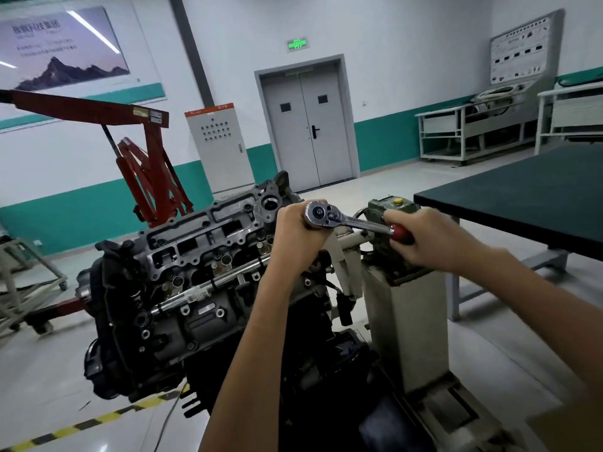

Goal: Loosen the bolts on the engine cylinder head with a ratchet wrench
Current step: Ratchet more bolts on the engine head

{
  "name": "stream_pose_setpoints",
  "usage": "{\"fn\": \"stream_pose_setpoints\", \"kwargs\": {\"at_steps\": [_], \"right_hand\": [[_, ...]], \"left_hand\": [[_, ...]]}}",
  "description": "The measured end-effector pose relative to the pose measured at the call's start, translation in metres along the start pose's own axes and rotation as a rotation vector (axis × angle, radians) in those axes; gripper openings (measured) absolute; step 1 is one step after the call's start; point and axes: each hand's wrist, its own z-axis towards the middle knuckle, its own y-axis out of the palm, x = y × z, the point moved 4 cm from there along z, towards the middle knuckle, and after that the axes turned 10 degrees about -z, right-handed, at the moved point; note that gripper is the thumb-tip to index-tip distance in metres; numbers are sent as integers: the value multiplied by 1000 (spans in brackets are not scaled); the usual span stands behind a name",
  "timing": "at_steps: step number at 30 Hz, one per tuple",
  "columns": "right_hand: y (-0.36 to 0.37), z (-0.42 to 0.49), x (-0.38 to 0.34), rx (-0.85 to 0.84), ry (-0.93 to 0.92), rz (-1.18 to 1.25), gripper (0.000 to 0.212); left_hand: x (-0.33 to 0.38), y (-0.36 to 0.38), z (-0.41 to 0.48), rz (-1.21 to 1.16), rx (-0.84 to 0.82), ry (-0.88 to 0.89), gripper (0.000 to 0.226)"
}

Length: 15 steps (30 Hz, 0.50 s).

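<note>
left hand (298,234) holds wrench (346,219) head, fingers curled | right hand (424,238) grips its red handle | engine (195,256) sits below and left of both hands

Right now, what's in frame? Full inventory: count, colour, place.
ratchet wrench: 1, chrome with red handle, over the engine's right end
engine cylinder head: 1, grey metal, centre, top of the engine
engine stand: 1, beige, right of the engine
hoist: 1, red, left, behind the engine
control cabinet: 1, pale grey, back wall
double door: 1, grey, back wall, centre
exit sign: 1, green, above the door
table: 1, dark green top, right
floor tape: 1 strip, yellow-black, bottom left
left hand: 1, grips the wrench head
right hand: 1, grips the red handle
</note>
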Motion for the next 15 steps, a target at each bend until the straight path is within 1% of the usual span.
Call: {"fn": "stream_pose_setpoints", "kwargs": {"at_steps": [2,3,4,6,7,9,10,12,13,14,15], "right_hand": [[1,4,2,6,8,-29,18],[4,-1,-2,-5,32,9,17],[10,-9,-9,-16,63,89,16],[25,-31,-31,-29,174,291,16],[31,-40,-47,1,250,349,15],[40,-53,-84,106,365,443,17],[45,-57,-104,151,393,554,19],[50,-57,-131,187,424,741,30],[52,-57,-135,183,433,777,33],[52,-57,-131,168,425,767,31],[50,-56,-124,151,401,725,24]], "left_hand": [[-2,-1,-2,-17,19,-3,29],[-2,-1,-4,-27,55,23,32],[0,-1,-7,-34,101,55,36],[3,2,-11,-47,193,116,29],[4,4,-13,-60,235,127,26],[2,7,-14,-107,288,108,32],[0,7,-15,-127,287,94,35],[-2,5,-15,-133,237,69,41],[-2,4,-13,-114,206,60,45],[-1,2,-11,-84,182,48,48],[0,0,-10,-55,164,32,50]]}}
